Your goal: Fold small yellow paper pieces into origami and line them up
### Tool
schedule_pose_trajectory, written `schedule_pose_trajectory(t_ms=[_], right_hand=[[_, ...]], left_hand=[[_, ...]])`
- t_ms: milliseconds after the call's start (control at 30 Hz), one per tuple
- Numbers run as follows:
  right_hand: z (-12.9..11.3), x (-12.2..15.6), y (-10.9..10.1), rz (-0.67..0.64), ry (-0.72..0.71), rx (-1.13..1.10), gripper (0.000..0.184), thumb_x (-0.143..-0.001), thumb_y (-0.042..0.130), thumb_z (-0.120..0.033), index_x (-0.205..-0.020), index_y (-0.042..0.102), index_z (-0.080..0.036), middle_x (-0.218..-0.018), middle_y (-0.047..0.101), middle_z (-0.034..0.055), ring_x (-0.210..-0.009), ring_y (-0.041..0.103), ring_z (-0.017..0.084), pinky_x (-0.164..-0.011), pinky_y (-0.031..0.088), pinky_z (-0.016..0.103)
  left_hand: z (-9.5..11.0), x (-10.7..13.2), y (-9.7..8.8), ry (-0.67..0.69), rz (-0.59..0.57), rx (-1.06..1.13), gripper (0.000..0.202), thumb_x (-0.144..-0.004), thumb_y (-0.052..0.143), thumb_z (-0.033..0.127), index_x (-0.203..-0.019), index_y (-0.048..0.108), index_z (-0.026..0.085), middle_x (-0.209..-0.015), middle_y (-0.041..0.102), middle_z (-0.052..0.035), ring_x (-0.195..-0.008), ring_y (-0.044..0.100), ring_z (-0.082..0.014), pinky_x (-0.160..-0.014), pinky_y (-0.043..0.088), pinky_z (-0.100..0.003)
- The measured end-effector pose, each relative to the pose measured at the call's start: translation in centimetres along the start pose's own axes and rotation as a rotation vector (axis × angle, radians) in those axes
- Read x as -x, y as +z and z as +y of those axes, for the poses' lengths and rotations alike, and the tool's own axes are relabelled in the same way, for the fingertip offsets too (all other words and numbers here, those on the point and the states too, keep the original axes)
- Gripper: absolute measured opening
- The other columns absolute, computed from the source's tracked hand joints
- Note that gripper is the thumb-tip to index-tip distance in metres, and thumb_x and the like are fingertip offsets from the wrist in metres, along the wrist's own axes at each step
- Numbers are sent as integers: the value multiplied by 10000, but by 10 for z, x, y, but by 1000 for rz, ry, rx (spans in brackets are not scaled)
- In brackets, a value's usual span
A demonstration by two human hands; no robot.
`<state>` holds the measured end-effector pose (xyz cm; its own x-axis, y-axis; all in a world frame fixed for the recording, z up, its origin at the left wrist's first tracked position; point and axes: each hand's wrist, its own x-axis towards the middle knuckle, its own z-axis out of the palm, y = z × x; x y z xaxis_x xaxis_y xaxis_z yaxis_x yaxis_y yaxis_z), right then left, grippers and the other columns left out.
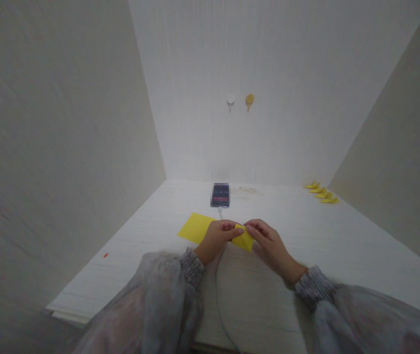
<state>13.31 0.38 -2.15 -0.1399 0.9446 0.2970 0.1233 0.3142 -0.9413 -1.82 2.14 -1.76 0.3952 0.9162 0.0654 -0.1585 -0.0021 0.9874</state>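
A small folded piece of yellow paper is held between both hands above the white table. My left hand pinches its left side, thumb on top. At the upper right edge, the thumb and fingers of my right hand are closed on the same paper. Flat on the table, partly behind my left hand, lies a yellow paper sheet. Fingers cover part of the folds.
A dark phone lies near the back wall; its white cable runs toward me. Several folded yellow paper pieces stand in a row at the back right. A small orange bit lies at left. Two hooks hang on the wall.
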Motion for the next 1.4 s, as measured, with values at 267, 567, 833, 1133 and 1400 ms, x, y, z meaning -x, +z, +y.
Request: schedule_pose_trajectory(t_ms=[267,567,833,1133,1400], right_hand=[[6,-2,-1,18,-3,129,178,-742,501,-345,-730,548,-173,-666,566,14,-622,519,133,-573,429,252],[6,-1,-2,33,-17,176,195,-740,498,-361,-719,557,-176,-657,571,17,-610,525,140,-568,430,260],[2,0,0,43,22,131,167,-715,521,-329,-684,560,-170,-625,561,5,-589,517,132,-554,417,249],[9,-2,3,-31,67,114,212,-709,523,-373,-691,574,-169,-609,573,2,-544,509,122,-495,406,234],[6,-1,0,3,57,56,173,-703,541,-338,-663,572,-172,-603,559,-2,-558,504,124,-522,397,239]], left_hand=[[0,0,0,103,94,-199,250,-602,627,352,-670,615,112,-553,505,23,-535,444,-78,-526,345,-195],[0,0,1,84,134,-216,286,-655,566,394,-706,628,120,-669,605,-37,-621,520,-125,-600,402,-228],[-1,-1,1,101,165,-336,298,-662,549,413,-688,631,128,-631,602,-27,-587,509,-121,-546,383,-214],[-1,4,2,194,187,-573,309,-683,508,438,-710,658,170,-632,619,-16,-606,523,-137,-571,375,-219],[0,1,1,179,203,-402,278,-685,520,391,-715,620,133,-646,599,-26,-605,514,-127,-568,390,-216]])
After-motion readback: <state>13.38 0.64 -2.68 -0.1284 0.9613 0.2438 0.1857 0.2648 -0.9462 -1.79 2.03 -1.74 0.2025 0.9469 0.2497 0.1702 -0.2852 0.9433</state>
